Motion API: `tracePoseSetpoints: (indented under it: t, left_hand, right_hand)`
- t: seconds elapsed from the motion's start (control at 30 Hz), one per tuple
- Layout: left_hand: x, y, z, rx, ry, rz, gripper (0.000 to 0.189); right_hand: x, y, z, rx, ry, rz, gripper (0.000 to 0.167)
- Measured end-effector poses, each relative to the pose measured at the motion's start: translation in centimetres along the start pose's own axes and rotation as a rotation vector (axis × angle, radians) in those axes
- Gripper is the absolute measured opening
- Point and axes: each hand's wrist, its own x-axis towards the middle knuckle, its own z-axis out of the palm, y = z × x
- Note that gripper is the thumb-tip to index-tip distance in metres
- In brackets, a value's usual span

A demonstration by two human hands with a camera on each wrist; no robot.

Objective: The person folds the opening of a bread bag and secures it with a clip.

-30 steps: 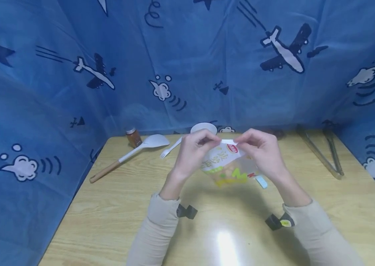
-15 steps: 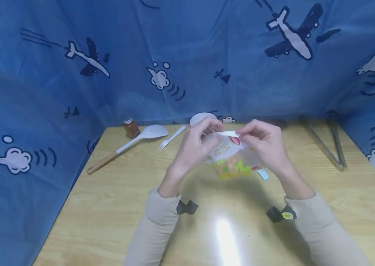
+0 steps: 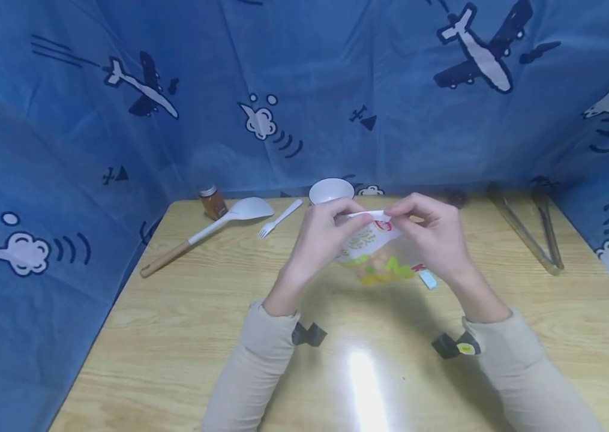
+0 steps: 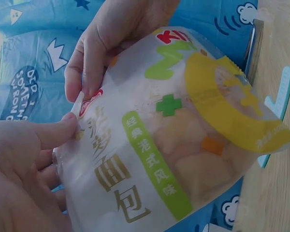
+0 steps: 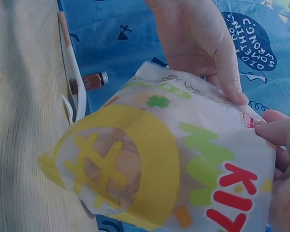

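Observation:
A sealed plastic bread bag (image 3: pixel 377 258) hangs between my hands above the table, its white top edge uppermost. My left hand (image 3: pixel 317 240) pinches that edge between thumb and fingers. Close beside it, my right hand (image 3: pixel 436 240) pinches the same edge nearer the right corner. In the left wrist view the bread bag (image 4: pixel 154 125) shows gold lettering, a green strip and a pale brown bun through clear film. Its yellow crimped bottom end points away from the hands. The right wrist view shows red and green print on the bread bag (image 5: pixel 198 145).
Behind my hands stands a white bowl (image 3: pixel 331 189). Leftward lie a white fork (image 3: pixel 281 219), a white turner (image 3: pixel 207 230) with wooden handle and a small brown jar (image 3: pixel 213 203). Metal tongs (image 3: pixel 525 234) lie right. A light blue item (image 3: pixel 428 279) lies beyond the bag.
My left hand's fingers, looser half a second ago, have shifted right along the top edge and pinch it closer to my right hand. The head view has tilted down slightly since the first frame.

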Motion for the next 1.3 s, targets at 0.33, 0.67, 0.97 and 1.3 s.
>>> tracePoseSetpoints:
  t: [0.33,0.67,0.97,1.3]
  left_hand:
    - [0.0,0.3,0.2,-0.006,0.011,-0.061,0.011]
    - [-0.4,0.4,0.1,0.008,0.029,-0.052,0.011]
    - [-0.2,0.2,0.0,0.047,0.050,0.010,0.010]
    - [-0.2,0.2,-0.1,0.043,-0.007,0.006,0.012]
  right_hand:
    - [0.3,0.3,-0.7,-0.175,-0.013,-0.093,0.014]
    - [0.1,-0.4,-1.1,-0.148,-0.160,0.057,0.021]
    - [0.1,-0.5,-0.5,-0.142,-0.231,0.278,0.021]
    - [-0.2,0.7,-0.5,-0.258,-0.182,0.095,0.008]
